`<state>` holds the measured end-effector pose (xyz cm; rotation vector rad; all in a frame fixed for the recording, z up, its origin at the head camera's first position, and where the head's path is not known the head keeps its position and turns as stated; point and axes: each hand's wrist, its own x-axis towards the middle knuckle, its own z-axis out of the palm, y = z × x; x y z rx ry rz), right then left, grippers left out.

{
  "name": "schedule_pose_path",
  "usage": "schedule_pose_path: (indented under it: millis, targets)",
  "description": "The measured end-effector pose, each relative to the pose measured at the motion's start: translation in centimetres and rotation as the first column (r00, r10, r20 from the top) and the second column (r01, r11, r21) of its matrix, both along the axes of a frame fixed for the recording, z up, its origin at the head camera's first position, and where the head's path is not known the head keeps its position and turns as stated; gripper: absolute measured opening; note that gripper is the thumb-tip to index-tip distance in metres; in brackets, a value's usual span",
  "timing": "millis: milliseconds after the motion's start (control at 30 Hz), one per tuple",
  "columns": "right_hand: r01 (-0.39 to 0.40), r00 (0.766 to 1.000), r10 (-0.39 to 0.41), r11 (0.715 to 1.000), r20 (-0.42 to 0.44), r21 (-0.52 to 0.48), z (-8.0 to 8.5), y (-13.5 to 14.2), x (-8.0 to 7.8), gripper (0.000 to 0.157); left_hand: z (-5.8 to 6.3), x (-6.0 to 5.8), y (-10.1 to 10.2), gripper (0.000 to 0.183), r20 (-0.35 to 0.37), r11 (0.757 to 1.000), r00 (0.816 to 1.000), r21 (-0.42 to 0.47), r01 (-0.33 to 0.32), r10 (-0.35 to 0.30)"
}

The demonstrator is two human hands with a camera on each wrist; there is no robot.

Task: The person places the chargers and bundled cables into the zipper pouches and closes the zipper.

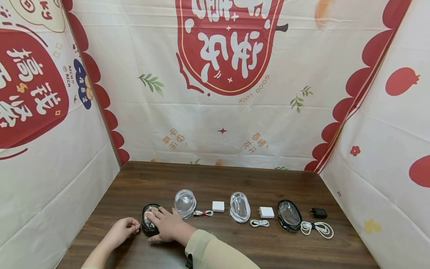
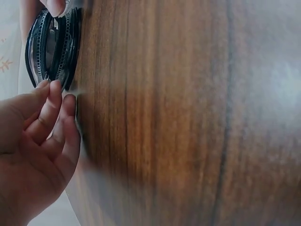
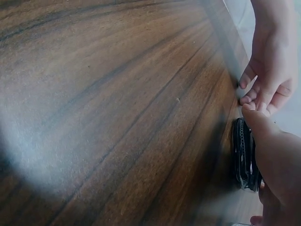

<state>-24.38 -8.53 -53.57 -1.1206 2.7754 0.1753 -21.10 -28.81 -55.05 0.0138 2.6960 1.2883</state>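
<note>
Currently | left hand (image 1: 121, 231): pinching zipper pull (image 2: 46, 76) | right hand (image 1: 168, 225): fingers spread over black-edged pouch (image 1: 147, 228)

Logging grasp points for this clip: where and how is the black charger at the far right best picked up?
Probably pinch the black charger by the sides of its blocky body, from above and slightly right: its prongs point left, toward a black-rimmed pouch, and a white cable lies close in front.

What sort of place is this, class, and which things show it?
Probably a makeshift tabletop work booth: a wood-grain table enclosed on three visible sides by printed cloth hangings, with clear pouches and plug adapters set out in a row.
</note>
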Motion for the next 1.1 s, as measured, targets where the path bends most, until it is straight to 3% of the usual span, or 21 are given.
schedule_pose_path:
  millis: [133,300,533,867,1100]
  targets:
    - [0.009,0.999,-0.008,1.000,-0.032,0.016,-0.2,0.0,0.1,0.084,-0.1,-0.2,0.5,0.006,0.007,0.997,0.997,-0.005,-0.077,0.077]
    - [0.019,0.999,-0.018,1.000,-0.045,0.015,0.2,-0.1,0.3,0.082,-0.4,-0.7,0.9,0.006,-0.024,0.993,0.993,-0.007,-0.114,0.114]
    - [0.002,0.994,-0.002,1.000,-0.107,0.003,0.8,-0.5,0.5,0.079,-0.7,-1.8,0.6,0.006,-0.046,0.991,0.990,0.003,-0.133,0.133]
    - [-0.015,0.997,0.015,1.000,-0.072,0.001,0.5,-0.3,-0.6,0.077,-0.7,-3.7,0.3,0.007,-0.112,0.989,0.984,-0.027,-0.143,0.139]
    - [0.017,0.990,-0.006,0.997,-0.138,0.078,0.4,-0.4,-0.1,0.082,-0.6,-3.8,-0.2,0.005,-0.149,0.994,0.983,-0.018,-0.110,0.106]
